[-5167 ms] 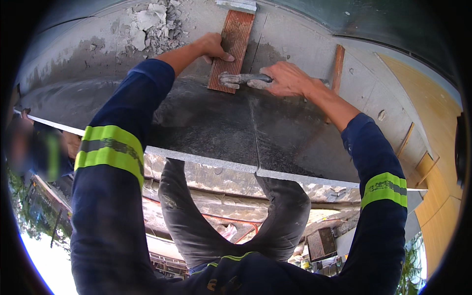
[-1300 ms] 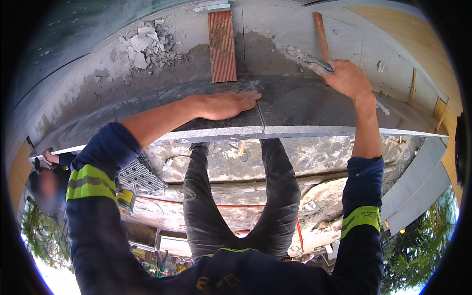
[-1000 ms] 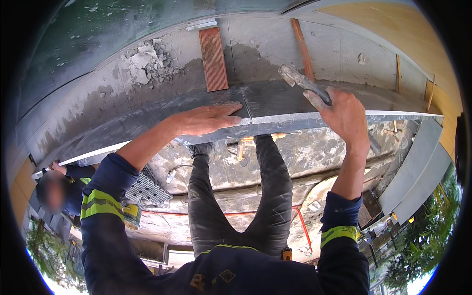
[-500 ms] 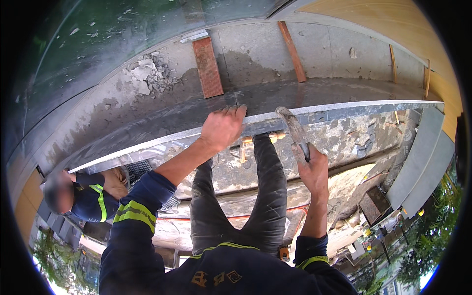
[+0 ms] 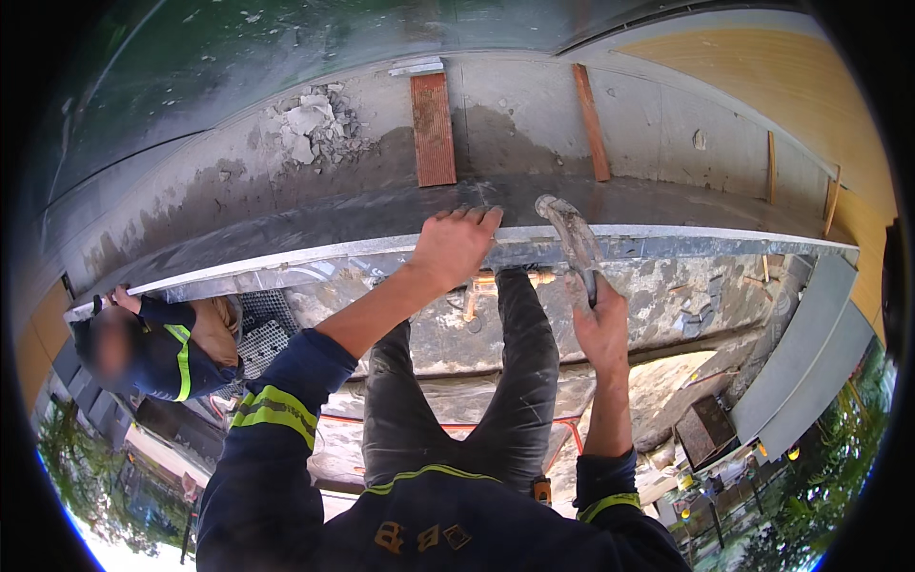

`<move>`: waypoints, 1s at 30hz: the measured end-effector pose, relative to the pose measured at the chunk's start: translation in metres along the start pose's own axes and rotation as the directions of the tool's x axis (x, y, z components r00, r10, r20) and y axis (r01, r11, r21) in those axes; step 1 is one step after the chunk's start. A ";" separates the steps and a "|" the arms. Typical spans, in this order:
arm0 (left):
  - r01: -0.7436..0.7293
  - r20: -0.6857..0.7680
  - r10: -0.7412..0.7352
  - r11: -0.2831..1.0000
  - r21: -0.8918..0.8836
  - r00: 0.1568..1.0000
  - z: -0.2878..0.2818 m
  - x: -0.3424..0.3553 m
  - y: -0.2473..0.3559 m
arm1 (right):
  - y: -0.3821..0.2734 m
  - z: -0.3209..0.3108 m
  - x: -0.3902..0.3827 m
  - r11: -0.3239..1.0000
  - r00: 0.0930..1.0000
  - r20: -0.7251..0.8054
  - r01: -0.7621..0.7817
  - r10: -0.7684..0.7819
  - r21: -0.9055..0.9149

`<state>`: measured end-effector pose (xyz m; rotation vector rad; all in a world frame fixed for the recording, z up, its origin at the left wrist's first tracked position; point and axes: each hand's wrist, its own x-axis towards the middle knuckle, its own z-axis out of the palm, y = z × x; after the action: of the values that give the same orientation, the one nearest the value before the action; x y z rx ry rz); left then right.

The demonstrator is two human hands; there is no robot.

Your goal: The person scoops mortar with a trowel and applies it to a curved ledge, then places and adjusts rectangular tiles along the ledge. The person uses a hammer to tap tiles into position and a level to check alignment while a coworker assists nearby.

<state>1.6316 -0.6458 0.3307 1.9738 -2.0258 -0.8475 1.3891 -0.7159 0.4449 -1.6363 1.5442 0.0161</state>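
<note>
A long dark stone slab (image 5: 381, 205) with a pale front edge stretches across in front of me. My left hand (image 5: 456, 246) lies on its front edge, with fingers and thumb stretched over the dark top surface. In my right hand (image 5: 602, 322) is a mortar-smeared hammer (image 5: 577, 236), gripped by its dark lower handle. Its head hovers over the slab's top near the edge, to the right of my left hand; whether it touches the stone I cannot tell. Just behind the slab, a reddish grooved board (image 5: 434, 129) leans beside a narrower wooden strip (image 5: 591, 124).
A co-worker (image 5: 157, 348) crouches at the slab's left end, one hand by it. Broken mortar (image 5: 310, 124) lies behind the slab. Brass-coloured fittings (image 5: 474, 296) sit below it by my legs. Grey panels (image 5: 801, 357) and a rusty metal box (image 5: 705, 431) stand at right.
My view has shifted slightly. The hammer head is now a little farther in over the slab's top. The co-worker's hand now shows by the slab's left end. My left hand stays on the edge.
</note>
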 end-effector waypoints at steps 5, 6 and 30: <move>0.117 0.034 -0.114 0.990 -0.077 0.993 -0.023 -0.025 -0.016 | -0.028 -0.029 0.094 0.886 0.940 0.228 0.320 -0.252 -0.337; 0.082 -0.015 -0.084 0.991 -0.109 0.996 -0.023 -0.025 -0.014 | -0.033 -0.025 0.118 0.817 0.908 0.267 0.409 -0.321 -0.407; -0.007 -0.124 0.008 1.000 0.008 0.992 0.019 0.005 0.000 | 0.029 0.236 0.364 0.511 0.505 0.842 0.783 -0.188 -0.355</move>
<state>1.6209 -0.6455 0.3138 1.9687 -1.9684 -0.6984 1.5741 -0.8701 0.0827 -2.2715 0.2818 0.9492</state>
